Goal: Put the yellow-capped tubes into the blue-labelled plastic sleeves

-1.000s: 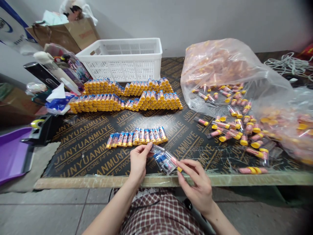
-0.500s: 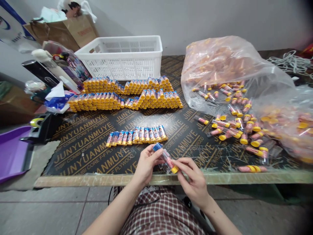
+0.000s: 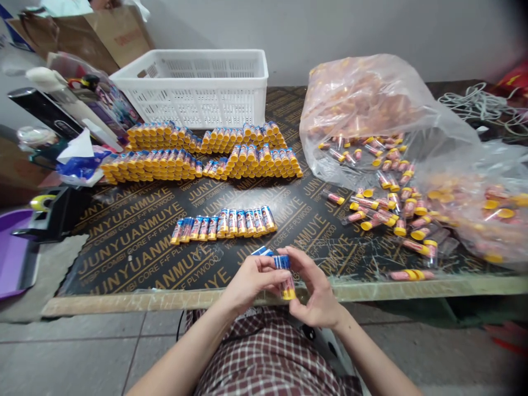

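My left hand (image 3: pixel 256 280) pinches a small clear tube (image 3: pixel 286 286) with a yellow end at the bottom, pink contents and a blue band at the top. Curved round the tube's right side, my right hand (image 3: pixel 313 289) has its fingers by the blue top and its thumb by the yellow end. A blue and white piece (image 3: pixel 262 251) shows just beyond my left fingers; what it is I cannot make out. Past my hands, a row of similar blue-and-yellow tubes (image 3: pixel 225 223) lies side by side on the table (image 3: pixel 136 236).
Stacked tubes (image 3: pixel 165 162) lie before a white plastic basket (image 3: pixel 193 99). At right, unbanded yellow-capped tubes (image 3: pixel 385 203) spill from a large clear plastic bag (image 3: pixel 371 104). A black tape dispenser (image 3: pixel 49 214) and a purple dustpan (image 3: pixel 16 258) are at far left.
The tube has turned from slanted to nearly upright, and its blue band now sits round the top. My right hand has moved from the yellow end to span the tube's side.
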Tool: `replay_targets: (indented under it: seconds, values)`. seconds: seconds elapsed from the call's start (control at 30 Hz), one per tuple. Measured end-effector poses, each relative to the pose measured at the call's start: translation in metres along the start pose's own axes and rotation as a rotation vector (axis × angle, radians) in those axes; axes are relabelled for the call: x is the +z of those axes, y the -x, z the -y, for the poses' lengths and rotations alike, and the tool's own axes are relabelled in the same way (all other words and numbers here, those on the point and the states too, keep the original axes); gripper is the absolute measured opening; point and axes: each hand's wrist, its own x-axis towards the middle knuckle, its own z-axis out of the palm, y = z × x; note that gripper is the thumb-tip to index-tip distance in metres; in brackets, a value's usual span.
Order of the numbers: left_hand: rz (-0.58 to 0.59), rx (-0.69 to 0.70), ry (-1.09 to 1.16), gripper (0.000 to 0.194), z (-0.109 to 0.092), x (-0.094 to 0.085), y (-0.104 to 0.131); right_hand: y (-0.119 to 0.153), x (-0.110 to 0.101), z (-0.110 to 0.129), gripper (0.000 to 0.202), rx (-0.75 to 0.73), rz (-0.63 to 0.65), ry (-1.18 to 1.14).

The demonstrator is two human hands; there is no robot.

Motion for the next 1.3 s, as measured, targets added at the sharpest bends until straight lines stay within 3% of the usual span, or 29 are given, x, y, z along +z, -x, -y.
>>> replay_targets:
  seconds: [0.27,0.4,0.47,0.5,0.57,0.63,0.7,0.8,0.9,1.03,1.1,1.2,1.3]
  values:
    - [-0.013,0.007,0.007,0.028,0.004,0.002,0.001,-0.002,0.006,0.006,0.086,-0.002,-0.038,-0.036]
    - [-0.114,0.039,-0.029,0.026,-0.010,-0.008,0.003,-0.021,-0.006,0.002,0.085,-0.020,0.057,0.067]
    - [-0.257,0.137,-0.127,0.027,-0.028,-0.028,0.003,-0.040,-0.030,-0.016,0.093,0.010,0.027,0.250]
    - [-0.364,0.207,-0.197,0.028,-0.039,-0.041,0.002,-0.051,-0.047,-0.031,0.090,0.043,-0.057,0.386]
    - [-0.618,0.326,-0.344,0.030,-0.059,-0.072,0.000,-0.072,-0.087,-0.066,0.070,0.183,-0.236,0.696]
    - [-0.830,0.360,-0.494,0.032,-0.073,-0.102,-0.003,-0.087,-0.125,-0.105,0.059,0.334,-0.296,0.882]
    - [-0.917,0.337,-0.662,0.031,-0.079,-0.124,-0.009,-0.093,-0.155,-0.137,0.066,0.395,-0.276,0.968]
    - [-0.904,0.298,-0.855,0.029,-0.077,-0.138,-0.020,-0.085,-0.176,-0.160,0.064,0.383,-0.212,1.063]
    - [-0.879,0.318,-0.952,0.030,-0.073,-0.132,-0.023,-0.069,-0.173,-0.159,0.055,0.364,-0.199,1.102]
    - [-0.953,0.501,-0.997,0.029,-0.058,-0.106,-0.015,-0.049,-0.152,-0.137,0.040,0.388,-0.120,1.168]
    - [-0.820,0.512,-0.978,0.025,-0.040,-0.087,-0.012,-0.039,-0.138,-0.123,0.035,0.387,-0.087,1.179]
    - [-0.550,0.409,-0.964,0.020,-0.007,-0.059,-0.014,-0.023,-0.119,-0.104,0.032,0.343,-0.056,1.118]
    - [-0.519,0.351,-0.991,0.018,0.016,-0.042,-0.023,-0.005,-0.103,-0.092,0.027,0.296,-0.024,1.045]
